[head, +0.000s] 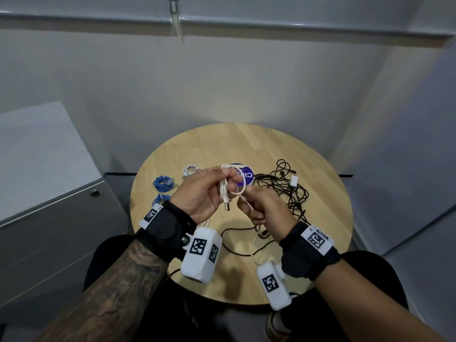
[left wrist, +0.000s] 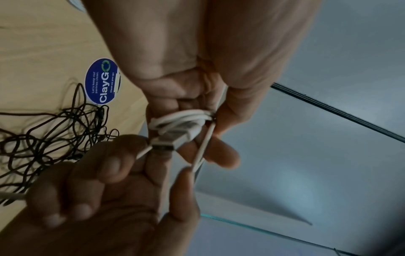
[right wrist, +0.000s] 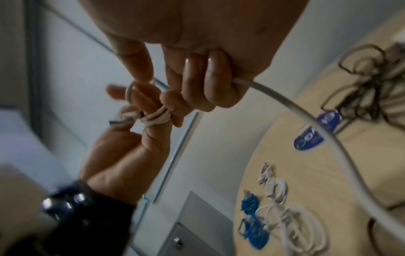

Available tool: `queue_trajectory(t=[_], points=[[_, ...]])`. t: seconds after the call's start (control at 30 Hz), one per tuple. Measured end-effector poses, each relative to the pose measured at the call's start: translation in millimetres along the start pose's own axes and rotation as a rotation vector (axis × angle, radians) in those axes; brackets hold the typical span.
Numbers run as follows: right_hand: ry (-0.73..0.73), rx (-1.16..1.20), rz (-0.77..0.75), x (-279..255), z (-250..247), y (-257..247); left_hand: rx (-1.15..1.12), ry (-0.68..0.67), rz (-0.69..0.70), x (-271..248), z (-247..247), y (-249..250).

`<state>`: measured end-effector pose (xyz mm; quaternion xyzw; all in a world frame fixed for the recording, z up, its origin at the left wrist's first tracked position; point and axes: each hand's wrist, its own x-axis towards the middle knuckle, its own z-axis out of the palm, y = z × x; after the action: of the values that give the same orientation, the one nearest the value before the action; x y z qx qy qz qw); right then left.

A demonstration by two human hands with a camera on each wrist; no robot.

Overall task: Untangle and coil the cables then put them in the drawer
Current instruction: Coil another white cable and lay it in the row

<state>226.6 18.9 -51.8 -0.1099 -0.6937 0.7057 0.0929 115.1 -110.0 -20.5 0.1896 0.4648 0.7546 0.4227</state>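
A white cable (head: 232, 183) is held up over the bench, several loops bunched together, its metal USB plug (head: 226, 206) pointing down and its loose end trailing toward the near edge. A tangled black cable (head: 283, 188) sprawls at right. At left lie two blue coils (head: 162, 183) and a small white coil (head: 190, 169). The grey drawer (head: 49, 218) unit at far left is closed.
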Motion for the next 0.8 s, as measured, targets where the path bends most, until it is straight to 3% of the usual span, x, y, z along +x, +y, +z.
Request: queue_trajectory(t=[0.2, 0.5, 0.63, 0.8], points=[[-0.016, 0.133, 0.021, 5.7, -0.8, 1.1, -0.039, -0.048, -0.015, 0.0, 4.5, 5.3], [-0.034, -0.037, -0.074, 11.2, -2.9, -13.2, -0.363, -0.048, -0.006, -0.2, 7.7, -2.3], [-0.075, -0.254, -0.115, 13.1, -13.9, -16.0, -0.171, -0.054, -0.036, -2.7, 6.1, -2.2], [-0.074, -0.138, -0.036, 14.2, -16.6, -24.4, 0.078, -0.017, -0.004, -3.4, 6.7, 5.2]])
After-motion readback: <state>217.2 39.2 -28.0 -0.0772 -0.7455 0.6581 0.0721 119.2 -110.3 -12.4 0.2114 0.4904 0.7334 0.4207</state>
